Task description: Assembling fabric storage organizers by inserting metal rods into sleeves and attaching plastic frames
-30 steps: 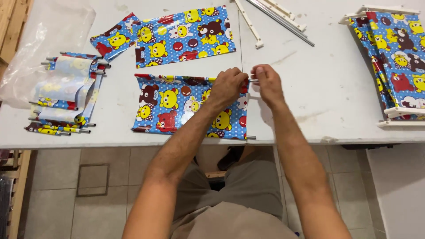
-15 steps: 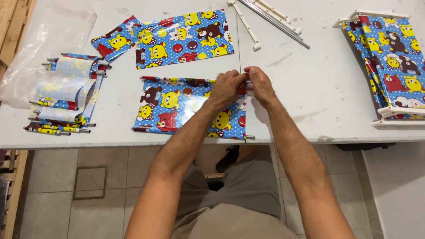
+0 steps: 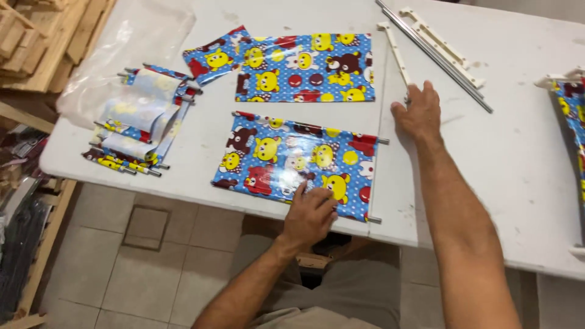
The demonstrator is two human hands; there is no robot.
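A blue sheet printed with cartoon animals (image 3: 286, 161) lies flat near the front edge of the white table (image 3: 524, 183), with a thin metal rod (image 3: 373, 183) through its right hem. My left hand (image 3: 309, 214) rests on the sheet's lower edge, fingers on the plastic. My right hand (image 3: 417, 113) reaches across the bare table toward a white plastic bar (image 3: 396, 55), fingers spread and nothing visibly held. A second printed sheet (image 3: 304, 67) lies flat behind the first.
A pile of finished printed sheets with rods (image 3: 137, 131) sits at the left, by a clear plastic bag (image 3: 128, 49). Long metal rods (image 3: 436, 58) and white bars lie at the back right. A white frame with printed shelves (image 3: 573, 109) stands at the right edge. Wooden slats (image 3: 36, 42) are stacked off the table's left.
Both hands have left the rod end at the sheet's upper right corner. The left hand dropped to the sheet's lower edge; the right hand moved up and right toward the white bar.
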